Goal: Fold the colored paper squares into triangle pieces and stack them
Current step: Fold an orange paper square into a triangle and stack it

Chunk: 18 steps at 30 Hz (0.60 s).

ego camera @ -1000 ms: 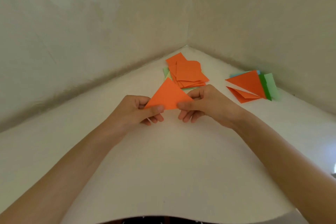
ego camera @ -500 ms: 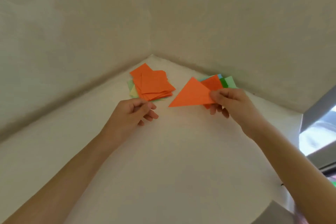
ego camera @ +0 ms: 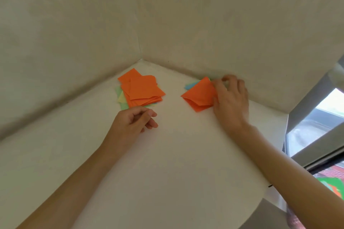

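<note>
A pile of flat orange paper squares (ego camera: 143, 90) lies near the table's far corner, with pale green and yellow sheets under it. To its right sits the stack of folded triangles (ego camera: 198, 95), orange on top, with a blue edge (ego camera: 190, 85) showing beneath. My right hand (ego camera: 229, 98) lies over the stack's right end, its thumb and fingers still pinching the top orange triangle. My left hand (ego camera: 135, 121) hovers just in front of the square pile, its fingers loosely curled and holding nothing.
The white table (ego camera: 176, 163) fits into a corner of two beige walls (ego camera: 204, 24). Its right edge ends at a grey metal frame (ego camera: 316, 117). Bits of green and orange paper (ego camera: 333, 188) show below the table at the right.
My right hand has carried the folded orange triangle right and set it down on the triangle stack. My left hand let go of it and stayed near the square pile.
</note>
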Available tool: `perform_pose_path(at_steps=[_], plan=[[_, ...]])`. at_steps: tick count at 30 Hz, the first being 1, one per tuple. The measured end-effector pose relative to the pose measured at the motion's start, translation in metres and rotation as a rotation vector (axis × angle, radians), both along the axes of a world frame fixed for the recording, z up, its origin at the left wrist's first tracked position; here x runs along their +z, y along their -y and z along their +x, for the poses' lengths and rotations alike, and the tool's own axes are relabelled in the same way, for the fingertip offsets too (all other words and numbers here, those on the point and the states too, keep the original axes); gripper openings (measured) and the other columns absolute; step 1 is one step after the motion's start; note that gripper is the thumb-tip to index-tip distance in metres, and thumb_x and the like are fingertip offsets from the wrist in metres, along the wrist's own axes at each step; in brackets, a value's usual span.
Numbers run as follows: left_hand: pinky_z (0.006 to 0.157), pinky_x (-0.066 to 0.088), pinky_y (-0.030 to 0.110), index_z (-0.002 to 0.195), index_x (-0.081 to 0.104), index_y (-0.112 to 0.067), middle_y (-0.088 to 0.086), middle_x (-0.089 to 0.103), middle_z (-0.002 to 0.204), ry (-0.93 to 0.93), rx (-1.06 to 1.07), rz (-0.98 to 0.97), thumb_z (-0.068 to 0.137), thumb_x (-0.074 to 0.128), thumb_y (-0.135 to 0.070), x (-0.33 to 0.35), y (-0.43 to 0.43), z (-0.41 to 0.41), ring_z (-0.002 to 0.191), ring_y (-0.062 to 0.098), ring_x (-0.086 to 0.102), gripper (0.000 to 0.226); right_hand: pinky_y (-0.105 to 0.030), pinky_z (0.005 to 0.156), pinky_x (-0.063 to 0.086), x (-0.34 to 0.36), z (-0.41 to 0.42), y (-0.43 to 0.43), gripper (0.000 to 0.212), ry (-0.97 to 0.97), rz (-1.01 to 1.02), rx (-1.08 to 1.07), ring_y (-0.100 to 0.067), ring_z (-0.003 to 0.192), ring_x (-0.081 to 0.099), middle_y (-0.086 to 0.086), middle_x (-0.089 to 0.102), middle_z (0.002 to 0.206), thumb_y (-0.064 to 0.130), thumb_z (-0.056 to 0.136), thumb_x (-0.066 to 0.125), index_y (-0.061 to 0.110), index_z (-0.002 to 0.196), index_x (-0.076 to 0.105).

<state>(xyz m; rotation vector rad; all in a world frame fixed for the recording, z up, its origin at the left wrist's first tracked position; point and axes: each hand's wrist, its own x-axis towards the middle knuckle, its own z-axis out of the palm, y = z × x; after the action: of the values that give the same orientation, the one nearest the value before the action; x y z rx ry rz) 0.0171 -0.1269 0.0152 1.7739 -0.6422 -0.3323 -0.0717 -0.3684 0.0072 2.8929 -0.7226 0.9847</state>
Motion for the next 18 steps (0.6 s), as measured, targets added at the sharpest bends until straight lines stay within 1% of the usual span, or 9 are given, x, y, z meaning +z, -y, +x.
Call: perform_pose_path(at_steps=[2,3,4,6,8,9,11,14,18], plan=[[0.056,0.044,0.012,0.084,0.067,-0.014,-0.007,0.070,0.066,0.001,0.001,-0.002,0.096,0.050,-0.008,0.001,-0.001,-0.001,0.059,0.001,0.059,0.022,-0.038,0.088,0.045,0.001,-0.001,-0.001,0.048,0.029,-0.022,0.331,-0.033,0.110,0.049,-0.017,0.057,0.123,0.003,0.073,0.037,0.009,0.112,0.065],[0.056,0.044,0.013,0.084,0.067,-0.014,-0.006,0.070,0.067,0.003,0.001,-0.001,0.096,0.050,-0.007,0.002,-0.003,-0.002,0.059,0.001,0.059,0.021,-0.039,0.094,0.044,0.001,-0.001,-0.002,0.051,-0.024,-0.007,0.444,-0.034,0.116,0.050,-0.015,0.057,0.128,0.007,0.076,0.032,0.008,0.114,0.066],[0.056,0.044,0.013,0.084,0.067,-0.013,-0.006,0.071,0.067,0.004,0.002,0.004,0.096,0.051,-0.007,0.003,-0.006,-0.003,0.060,0.002,0.059,0.021,-0.040,0.100,0.041,0.000,-0.002,-0.003,0.052,-0.091,0.002,0.495,-0.035,0.123,0.049,-0.015,0.055,0.132,0.010,0.079,0.029,0.007,0.116,0.066],[0.056,0.044,0.014,0.085,0.068,-0.013,-0.003,0.071,0.069,0.011,0.008,0.015,0.095,0.052,-0.009,0.004,-0.015,-0.004,0.061,0.003,0.059,0.019,-0.044,0.106,0.035,-0.007,-0.001,-0.001,0.046,-0.178,-0.035,0.440,-0.038,0.128,0.043,-0.017,0.053,0.134,0.018,0.088,0.031,0.007,0.116,0.065],[0.057,0.045,0.014,0.086,0.068,-0.013,-0.001,0.072,0.071,0.021,0.023,0.022,0.095,0.052,-0.010,0.004,-0.027,-0.003,0.063,0.005,0.060,0.019,-0.052,0.110,0.027,-0.008,0.000,0.001,0.048,-0.281,-0.045,0.324,-0.039,0.134,0.037,-0.015,0.048,0.140,0.033,0.094,0.029,0.012,0.121,0.063],[0.057,0.045,0.014,0.086,0.069,-0.013,0.000,0.072,0.072,0.026,0.033,0.022,0.095,0.052,-0.010,0.004,-0.033,-0.002,0.063,0.006,0.061,0.019,-0.050,0.113,0.017,-0.008,0.000,0.002,0.050,-0.324,-0.016,0.274,-0.036,0.139,0.027,-0.013,0.040,0.147,0.039,0.096,0.026,0.016,0.129,0.057],[0.057,0.046,0.015,0.083,0.070,-0.015,0.001,0.072,0.072,0.031,0.052,0.014,0.095,0.052,-0.009,0.003,-0.044,-0.001,0.064,0.007,0.061,0.023,-0.042,0.115,-0.001,-0.007,0.002,0.005,0.050,-0.450,0.069,0.200,-0.028,0.146,0.005,-0.005,0.018,0.157,0.045,0.100,0.025,0.024,0.145,0.035],[0.056,0.046,0.015,0.080,0.072,-0.021,0.002,0.071,0.071,0.015,0.075,-0.005,0.094,0.052,-0.008,0.001,-0.053,-0.001,0.061,0.006,0.060,0.028,-0.043,0.116,-0.007,-0.008,0.006,0.009,0.060,-0.548,0.143,0.136,-0.023,0.146,-0.009,-0.002,0.001,0.160,0.052,0.098,0.025,0.028,0.151,0.011],[0.055,0.045,0.013,0.078,0.072,-0.021,0.003,0.071,0.070,0.011,0.069,-0.007,0.094,0.052,-0.006,-0.001,-0.055,-0.002,0.059,0.005,0.059,0.030,-0.044,0.116,-0.009,-0.004,0.012,0.017,0.068,-0.667,0.202,0.114,-0.021,0.145,-0.014,-0.001,-0.010,0.159,0.061,0.095,0.018,0.030,0.151,-0.004]])
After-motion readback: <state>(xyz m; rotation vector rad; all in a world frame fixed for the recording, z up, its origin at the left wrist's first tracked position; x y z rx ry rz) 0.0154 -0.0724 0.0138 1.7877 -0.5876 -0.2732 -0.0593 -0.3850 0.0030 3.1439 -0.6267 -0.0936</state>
